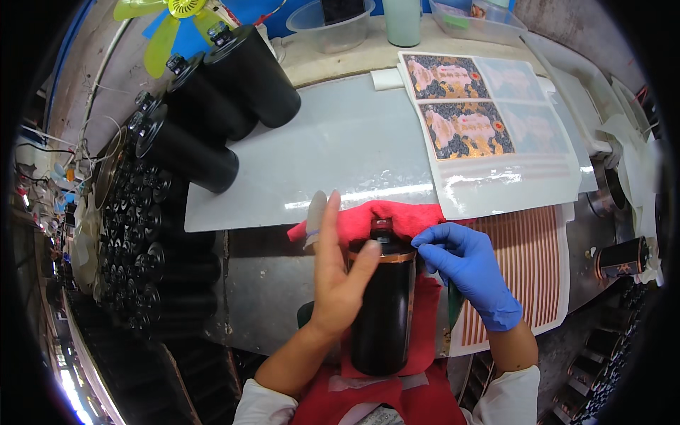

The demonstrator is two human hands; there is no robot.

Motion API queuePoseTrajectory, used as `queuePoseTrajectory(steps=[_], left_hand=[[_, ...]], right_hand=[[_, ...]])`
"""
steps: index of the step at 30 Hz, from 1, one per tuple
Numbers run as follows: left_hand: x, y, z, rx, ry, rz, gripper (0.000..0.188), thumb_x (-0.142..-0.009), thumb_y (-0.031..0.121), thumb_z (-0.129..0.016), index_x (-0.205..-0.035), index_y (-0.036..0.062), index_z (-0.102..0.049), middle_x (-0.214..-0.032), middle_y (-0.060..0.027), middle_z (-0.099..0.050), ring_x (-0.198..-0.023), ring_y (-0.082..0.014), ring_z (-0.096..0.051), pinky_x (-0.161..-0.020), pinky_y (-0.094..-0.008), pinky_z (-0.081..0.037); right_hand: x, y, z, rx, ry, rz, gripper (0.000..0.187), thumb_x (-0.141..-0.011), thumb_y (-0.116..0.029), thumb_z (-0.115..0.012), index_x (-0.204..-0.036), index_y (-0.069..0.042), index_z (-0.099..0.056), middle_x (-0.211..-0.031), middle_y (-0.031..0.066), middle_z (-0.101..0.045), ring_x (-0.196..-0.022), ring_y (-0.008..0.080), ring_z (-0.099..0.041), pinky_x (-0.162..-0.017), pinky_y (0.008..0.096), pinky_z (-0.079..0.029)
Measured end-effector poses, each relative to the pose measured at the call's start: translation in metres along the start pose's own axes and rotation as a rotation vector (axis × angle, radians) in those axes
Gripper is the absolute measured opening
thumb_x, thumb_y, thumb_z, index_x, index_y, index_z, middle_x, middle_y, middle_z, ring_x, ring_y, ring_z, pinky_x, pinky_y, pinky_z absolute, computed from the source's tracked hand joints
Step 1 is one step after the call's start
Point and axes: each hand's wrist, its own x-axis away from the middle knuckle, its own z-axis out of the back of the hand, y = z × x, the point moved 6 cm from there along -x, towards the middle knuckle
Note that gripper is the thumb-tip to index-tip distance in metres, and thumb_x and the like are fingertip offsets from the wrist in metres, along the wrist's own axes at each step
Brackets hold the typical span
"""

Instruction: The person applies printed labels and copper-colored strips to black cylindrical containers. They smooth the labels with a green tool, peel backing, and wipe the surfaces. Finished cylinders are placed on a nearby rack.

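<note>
Grey metal workbench, glossy black cylindrical bottle at its near edge. Your bare left hand is open, thumb against the bottle, probably steadying it; can't tell if your blue-gloved right hand is pinching anything. Beyond the bottle: patterned paper label sheet, writing unreadable tbh.

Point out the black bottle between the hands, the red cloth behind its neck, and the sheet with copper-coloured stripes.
Black bottle (382, 312): head view, middle of its body.
Red cloth (412, 218): head view, its right-hand part.
Striped sheet (536, 265): head view, among its stripes.
</note>
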Motion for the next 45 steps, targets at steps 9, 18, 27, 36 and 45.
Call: queuePoseTrajectory(steps=[9,18,27,36,45], left_hand=[[0.002,0.0,-0.006,-0.035,-0.029,0.054,0.08,-0.082,0.005,-0.062,-0.142,-0.004,-0.011,-0.142,-0.0208,-0.017,-0.13,-0.0247,-0.027,-0.106,-0.0353,-0.025],[0.001,0.0,-0.002,-0.462,-0.03,-0.063,0.087,-0.079,0.012,-0.069,-0.142,-0.0043,-0.011,-0.144,-0.0252,-0.012,-0.135,-0.0298,-0.013,-0.109,-0.0389,-0.014],[0.006,0.013,-0.013,-0.828,0.009,-0.073,0.116,-0.066,0.026,-0.082,-0.142,-0.0041,0.0,-0.139,-0.0282,-0.021,-0.129,-0.0301,-0.028,-0.108,-0.0383,-0.021],[0.138,-0.008,-0.04,-1.58,-0.535,-0.556,0.082,-0.07,0.052,-0.066,-0.13,0.0012,-0.044,-0.133,-0.036,-0.031,-0.128,-0.053,-0.02,-0.101,-0.0641,-0.011],[0.122,-0.041,0.038,-0.836,-0.668,-0.046,0.139,-0.062,0.041,-0.082,-0.131,-0.0082,0.028,-0.132,-0.0305,-0.038,-0.122,-0.0427,-0.042,-0.103,-0.0435,-0.031]], right_hand=[[0.003,-0.001,0.0,0.003,-0.001,-0.003,0.018,-0.085,-0.012,-0.063,-0.1,-0.001,-0.065,-0.081,0.0012,-0.062,-0.068,0.0048,-0.055,-0.06,0.0178,-0.043],[0.007,0.029,0.016,-0.247,0.102,-0.075,0.023,-0.088,-0.025,-0.06,-0.095,-0.003,-0.063,-0.071,-0.0011,-0.056,-0.058,0.0052,-0.049,-0.053,0.0179,-0.039],[0.045,0.087,0.046,-0.717,0.181,-0.095,0.05,-0.079,-0.003,-0.06,-0.126,-0.001,-0.044,-0.108,0.0091,-0.058,-0.093,0.0158,-0.059,-0.083,0.0283,-0.05],[0.044,-0.05,-0.052,0.629,0.338,0.706,0.036,-0.081,-0.011,-0.058,-0.116,-0.004,-0.05,-0.104,0.0174,-0.057,-0.096,0.03,-0.058,-0.082,0.0357,-0.046],[0.026,0.017,0.001,0.014,0.334,0.431,0.036,-0.086,-0.004,-0.055,-0.119,-0.004,-0.043,-0.108,0.009,-0.054,-0.099,0.0147,-0.054,-0.084,0.0274,-0.045]])
